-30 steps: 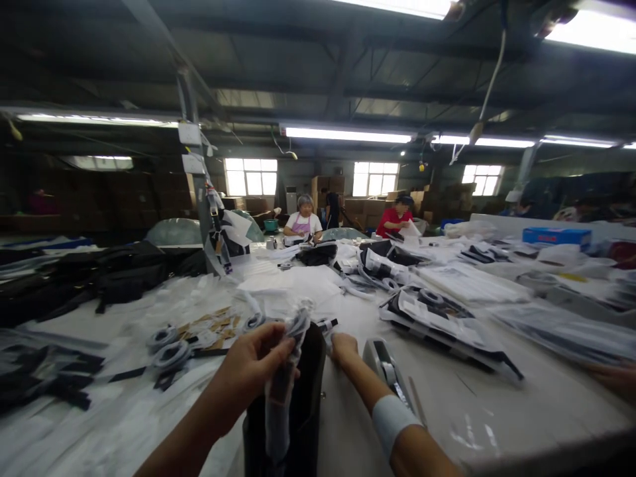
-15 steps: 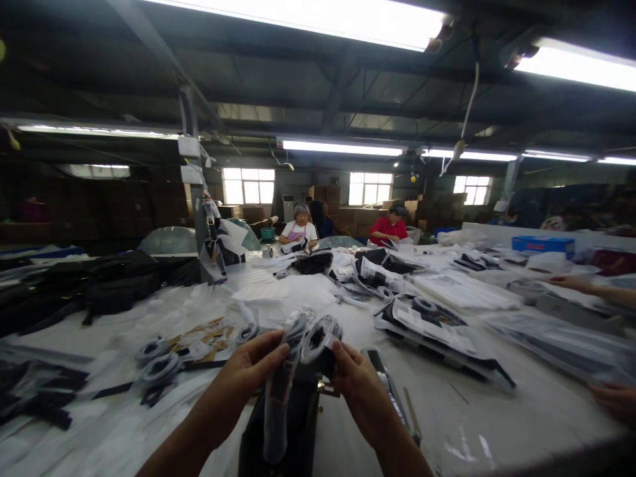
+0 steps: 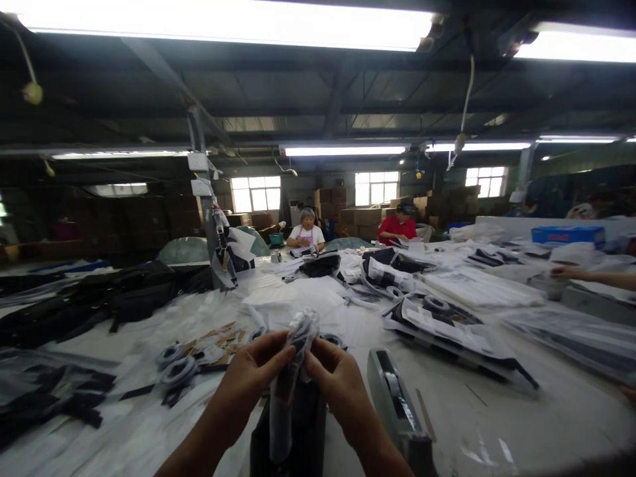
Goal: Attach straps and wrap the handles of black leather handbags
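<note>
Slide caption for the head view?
Left hand and right hand meet at a plastic-wrapped bundle near a gray tape dispenser.

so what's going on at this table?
Someone has a plastic-wrapped strap raised over a black item. The left grip pinches the strap's upper part; the right grip is close against that part, its exact hold hidden. A tape dispenser stands to the right on the table, with coiled bundles to the left. Two people are at the far side, one in red.
</note>
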`<state>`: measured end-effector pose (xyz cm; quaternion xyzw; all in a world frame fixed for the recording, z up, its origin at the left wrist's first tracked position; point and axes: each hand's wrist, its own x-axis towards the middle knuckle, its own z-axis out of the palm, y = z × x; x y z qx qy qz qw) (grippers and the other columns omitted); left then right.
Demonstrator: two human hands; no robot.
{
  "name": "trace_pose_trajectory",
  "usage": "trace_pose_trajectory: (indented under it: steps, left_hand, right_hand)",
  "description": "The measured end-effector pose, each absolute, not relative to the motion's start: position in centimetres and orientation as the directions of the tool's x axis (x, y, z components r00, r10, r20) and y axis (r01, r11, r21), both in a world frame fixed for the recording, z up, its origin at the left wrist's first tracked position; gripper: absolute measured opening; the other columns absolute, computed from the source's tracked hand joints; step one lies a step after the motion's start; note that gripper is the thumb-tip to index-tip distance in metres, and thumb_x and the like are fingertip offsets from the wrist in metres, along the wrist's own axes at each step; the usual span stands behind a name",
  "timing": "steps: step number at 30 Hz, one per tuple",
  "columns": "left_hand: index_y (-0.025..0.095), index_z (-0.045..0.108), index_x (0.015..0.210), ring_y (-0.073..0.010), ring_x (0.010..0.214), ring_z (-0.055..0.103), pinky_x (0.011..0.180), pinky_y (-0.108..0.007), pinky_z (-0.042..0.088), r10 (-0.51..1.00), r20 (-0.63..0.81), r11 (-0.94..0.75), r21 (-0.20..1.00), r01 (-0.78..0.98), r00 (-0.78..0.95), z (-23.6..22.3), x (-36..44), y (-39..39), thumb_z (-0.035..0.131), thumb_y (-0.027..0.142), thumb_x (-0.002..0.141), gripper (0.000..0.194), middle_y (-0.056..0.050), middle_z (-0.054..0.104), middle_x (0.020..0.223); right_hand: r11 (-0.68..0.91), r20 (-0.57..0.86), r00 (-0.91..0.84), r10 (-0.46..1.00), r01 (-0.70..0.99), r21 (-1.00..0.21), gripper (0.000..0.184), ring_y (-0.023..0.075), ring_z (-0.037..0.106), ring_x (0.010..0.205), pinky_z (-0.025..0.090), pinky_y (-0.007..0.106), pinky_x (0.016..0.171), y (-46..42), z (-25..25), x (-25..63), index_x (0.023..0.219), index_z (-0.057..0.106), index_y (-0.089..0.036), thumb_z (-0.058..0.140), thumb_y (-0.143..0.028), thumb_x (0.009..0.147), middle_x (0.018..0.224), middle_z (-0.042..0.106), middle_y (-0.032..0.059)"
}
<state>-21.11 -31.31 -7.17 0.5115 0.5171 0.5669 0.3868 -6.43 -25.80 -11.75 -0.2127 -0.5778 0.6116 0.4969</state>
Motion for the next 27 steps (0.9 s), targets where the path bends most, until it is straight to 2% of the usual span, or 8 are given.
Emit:
trace_pose_trajectory:
  steps: [4,8,14,19,23,27]
  left_hand:
    - [0.018,0.074,0.102,-0.0291,0.097,0.067,0.085,-0.036,0.052,0.949,0.2,-0.156,0.97,0.185,-0.244,-7.3,-21.3,-31.2,0.078,0.043,0.069,0.042,-0.006,0.076,0.092]
    - [0.018,0.074,0.096,-0.0273,0.093,0.066,0.082,-0.034,0.05,0.946,0.239,-0.169,0.939,0.301,-0.217,-6.9,-21.2,-31.3,0.074,0.042,0.074,0.033,-0.006,0.075,0.092]
    - [0.018,0.071,0.094,-0.0254,0.092,0.067,0.082,-0.032,0.049,0.96,0.22,-0.173,0.954,0.245,-0.176,-7.2,-20.7,-31.5,0.072,0.042,0.077,0.03,-0.006,0.075,0.091]
    - [0.017,0.068,0.094,-0.0234,0.084,0.068,0.075,-0.03,0.051,0.944,0.222,-0.161,0.955,0.247,-0.244,-7.9,-20.9,-31.6,0.075,0.044,0.074,0.034,-0.005,0.073,0.086]
    - [0.02,0.067,0.107,-0.0256,0.094,0.067,0.08,-0.032,0.053,0.952,0.195,-0.111,0.938,0.327,-0.236,-8.1,-21.8,-31.4,0.073,0.046,0.076,0.041,-0.008,0.073,0.102]
    - [0.022,0.075,0.101,-0.029,0.104,0.065,0.093,-0.034,0.05,0.978,0.171,-0.118,0.926,0.36,-0.119,-8.5,-22.5,-31.3,0.067,0.05,0.078,0.037,-0.005,0.075,0.106]
  right_hand:
    - [0.168,0.355,-0.417,0.837,-0.421,-0.891,0.044,0.0276,0.066,0.102,0.047,0.041,0.097,-26.1,-12.0,-6.6,0.118,0.069,-0.023,0.072,-0.044,0.079,0.108,0.073,0.007]
    - [0.17,0.324,-0.427,0.844,-0.359,-0.918,0.041,0.0264,0.066,0.098,0.051,0.037,0.088,-26.3,-11.8,-6.0,0.118,0.069,-0.023,0.064,-0.047,0.085,0.106,0.074,0.0066]
    - [0.151,0.299,-0.335,0.893,-0.404,-0.902,0.037,0.0264,0.066,0.1,0.05,0.036,0.091,-26.5,-12.1,-6.6,0.107,0.072,-0.02,0.07,-0.046,0.08,0.103,0.074,0.0075]
    - [0.067,0.237,-0.318,0.918,-0.466,-0.883,0.039,0.0283,0.066,0.1,0.051,0.039,0.091,-27.0,-12.6,-7.8,0.105,0.071,-0.018,0.073,-0.045,0.077,0.104,0.073,0.0088]
    - [0.067,0.255,-0.295,0.921,-0.525,-0.849,0.031,0.0266,0.066,0.102,0.05,0.037,0.092,-27.4,-12.6,-8.4,0.104,0.071,-0.02,0.07,-0.04,0.08,0.103,0.073,0.0065]
    - [0.11,0.275,-0.302,0.913,-0.467,-0.877,0.029,0.0238,0.066,0.093,0.052,0.034,0.084,-27.3,-12.3,-8.7,0.107,0.072,-0.023,0.067,-0.038,0.082,0.096,0.072,0.0046]
